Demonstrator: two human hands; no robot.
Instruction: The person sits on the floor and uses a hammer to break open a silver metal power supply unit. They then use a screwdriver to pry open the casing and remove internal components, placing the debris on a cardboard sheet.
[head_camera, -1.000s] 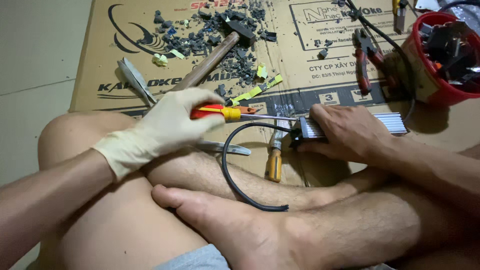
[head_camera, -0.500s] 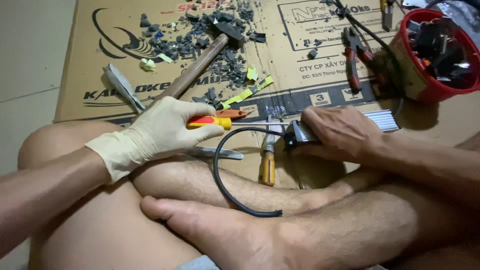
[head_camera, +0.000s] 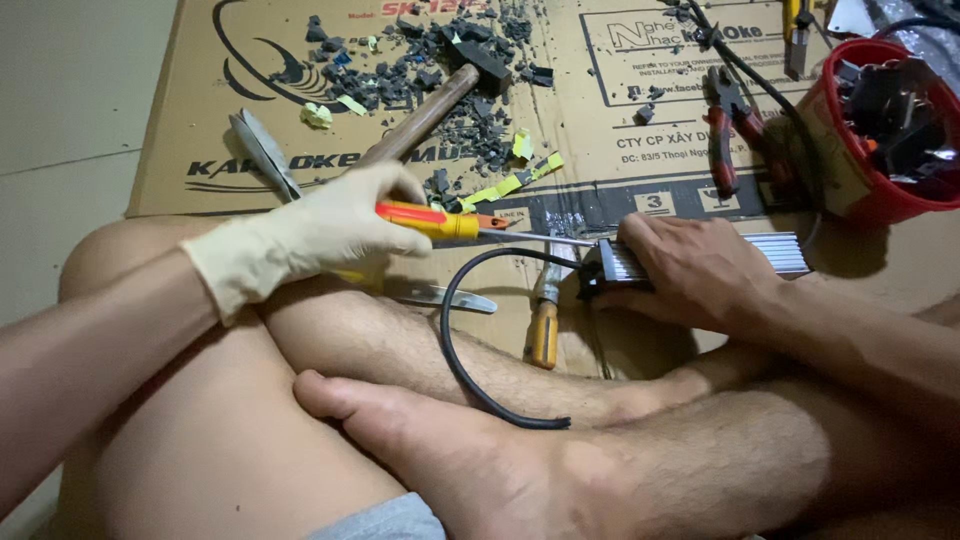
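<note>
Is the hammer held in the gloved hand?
No, the gloved left hand holds a screwdriver; the hammer lies on the cardboard.

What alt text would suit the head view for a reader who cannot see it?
A gloved left hand drives a red-and-yellow-handled screwdriver into the end of a ribbed grey metal box, which the bare right hand pins on the printed cardboard sheet. A wooden-handled hammer, red-handled pliers and a red plastic tub lie beyond.

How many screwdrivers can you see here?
2. A red-and-yellow screwdriver is in the gloved left hand, its tip at the finned box under the right hand. A wooden-handled screwdriver lies below on cardboard. Others may be hidden.
</note>
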